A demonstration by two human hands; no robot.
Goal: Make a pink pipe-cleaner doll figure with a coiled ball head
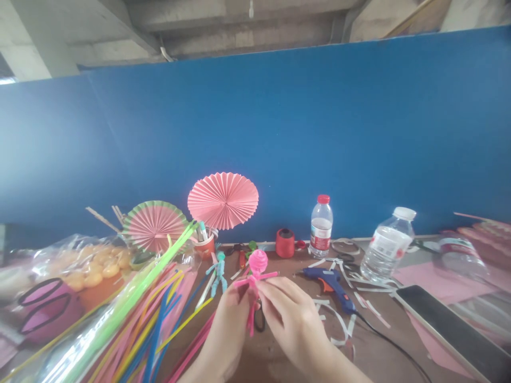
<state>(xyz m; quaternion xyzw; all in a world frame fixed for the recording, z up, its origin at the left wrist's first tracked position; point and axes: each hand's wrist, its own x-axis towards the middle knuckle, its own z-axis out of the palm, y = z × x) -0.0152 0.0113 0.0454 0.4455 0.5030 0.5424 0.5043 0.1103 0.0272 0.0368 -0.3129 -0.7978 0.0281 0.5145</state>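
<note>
A pink pipe-cleaner figure [258,262] with a round coiled head, outstretched arms and dangling legs is held upright between my hands above the brown table. My left hand [233,314] pinches its body from the left; its fingertips are partly hidden behind the figure. From the right, my right hand [293,308] closes thumb and fingers on the figure just below its arm. A light-blue pipe-cleaner figure [219,274] stands or leans just left of my left hand. Behind and below the pink figure, a dark scissors loop [260,318] lies on the table.
Colourful pipe cleaners [159,324] and a plastic bag of yellow balls [98,266] crowd the left. To the right lie a blue glue gun [333,284] with a cord, paper strips, water bottles [387,246] and a phone [451,330]. Paper fans [223,201] stand before the blue partition [279,133].
</note>
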